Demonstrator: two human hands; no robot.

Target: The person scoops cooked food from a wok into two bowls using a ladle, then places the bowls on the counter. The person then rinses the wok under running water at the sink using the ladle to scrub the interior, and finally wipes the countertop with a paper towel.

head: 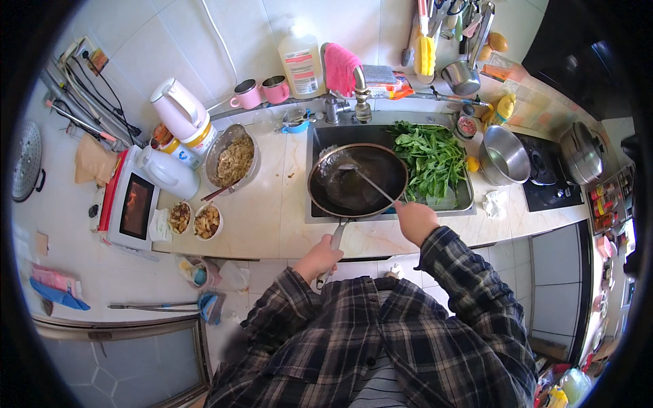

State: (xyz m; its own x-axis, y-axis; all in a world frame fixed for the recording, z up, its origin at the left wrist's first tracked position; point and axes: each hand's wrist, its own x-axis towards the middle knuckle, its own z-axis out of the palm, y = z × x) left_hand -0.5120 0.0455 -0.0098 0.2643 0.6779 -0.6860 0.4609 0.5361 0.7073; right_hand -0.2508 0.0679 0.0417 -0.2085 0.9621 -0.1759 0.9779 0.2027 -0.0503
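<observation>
A dark wok [331, 191] is held over the left part of the sink [311, 137]. My left hand [320, 259] grips the wok's grey handle [336, 235], which points toward my body. In my right hand [417, 222] is a long metal-shafted utensil [375, 186], a spatula or ladle. Its head lies inside the wok, and its exact shape is hard to make out. Some dark, shiny liquid or residue shows on the wok's inner surface. Just right of the wok, leafy greens [431, 160] are heaped on a rectangular metal tray or basket [461, 201].
The faucet [362, 97] rises behind the wok, with a pink cloth [341, 69] over it. A steel pot [504, 155] and a black stove [553, 196] stand right. Left are a large food bowl [255, 166], two small bowls [179, 218], a jug [171, 171] and a toaster oven [130, 204].
</observation>
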